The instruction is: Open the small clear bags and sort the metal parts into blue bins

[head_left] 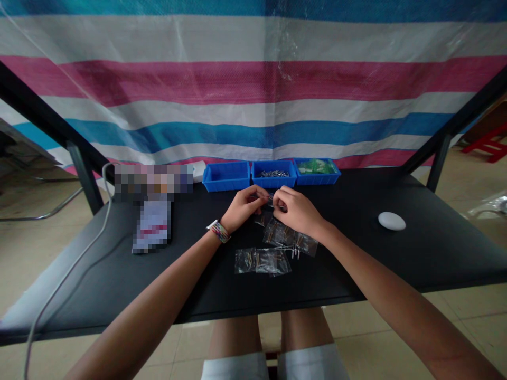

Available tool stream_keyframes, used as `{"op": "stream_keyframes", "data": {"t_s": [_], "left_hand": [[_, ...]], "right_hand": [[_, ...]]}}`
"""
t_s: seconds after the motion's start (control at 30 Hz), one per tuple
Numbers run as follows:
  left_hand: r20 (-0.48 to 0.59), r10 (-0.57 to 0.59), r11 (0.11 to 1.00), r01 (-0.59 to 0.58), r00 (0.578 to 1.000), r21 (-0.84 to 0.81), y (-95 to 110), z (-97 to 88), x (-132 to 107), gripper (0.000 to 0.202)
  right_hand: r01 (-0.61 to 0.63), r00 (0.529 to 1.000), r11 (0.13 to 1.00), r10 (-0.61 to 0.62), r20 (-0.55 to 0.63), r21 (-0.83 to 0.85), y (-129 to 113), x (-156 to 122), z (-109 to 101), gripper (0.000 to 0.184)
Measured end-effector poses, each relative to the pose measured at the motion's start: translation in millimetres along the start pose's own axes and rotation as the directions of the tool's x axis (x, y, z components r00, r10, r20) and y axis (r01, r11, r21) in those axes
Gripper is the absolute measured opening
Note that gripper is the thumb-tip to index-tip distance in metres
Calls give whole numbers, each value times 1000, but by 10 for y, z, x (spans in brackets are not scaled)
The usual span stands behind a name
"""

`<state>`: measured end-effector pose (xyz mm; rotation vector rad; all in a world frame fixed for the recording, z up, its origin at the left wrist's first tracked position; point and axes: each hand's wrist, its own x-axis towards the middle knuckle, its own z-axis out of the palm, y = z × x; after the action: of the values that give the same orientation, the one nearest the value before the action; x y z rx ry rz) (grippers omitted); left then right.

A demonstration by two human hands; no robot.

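Observation:
My left hand and my right hand meet over the middle of a black table, both with fingers pinched on a small clear plastic bag held between them. Under and just in front of my hands lie several more small clear bags with little metal parts inside. A patterned band is on my left wrist.
Three blue bins stand in a row at the table's back: the left one, the middle one with metal pieces, the right one with green parts. A white oval object lies to the right. A grey cable runs along the left side.

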<state>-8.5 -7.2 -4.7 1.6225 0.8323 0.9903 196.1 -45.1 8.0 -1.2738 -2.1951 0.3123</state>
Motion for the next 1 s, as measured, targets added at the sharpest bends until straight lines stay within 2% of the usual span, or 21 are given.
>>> {"op": "stream_keyframes", "data": {"t_s": [0.4,0.53,0.7,0.83,1.0], "left_hand": [[35,30,999,-29,999,-36,-46,-11,-3,26],[0,37,999,-37,999,-35,-3,-12,-10,26],[-16,2,1000,-2,1000,23,15,-19,-12,39],[-4,-23,999,23,1000,30,1,-16,-7,49],[-14,-57,998,57,998,-1,-9,-9,4,53]], "right_hand": [[89,984,982,-60,-167,169,-7,23,-39,11],[51,982,958,3,-188,282,6,44,-20,5],[-10,977,887,107,-184,463,4,54,17,5],[-25,968,841,156,-199,540,4,53,14,9],[-23,962,814,175,-208,581,6,50,4,10]]}}
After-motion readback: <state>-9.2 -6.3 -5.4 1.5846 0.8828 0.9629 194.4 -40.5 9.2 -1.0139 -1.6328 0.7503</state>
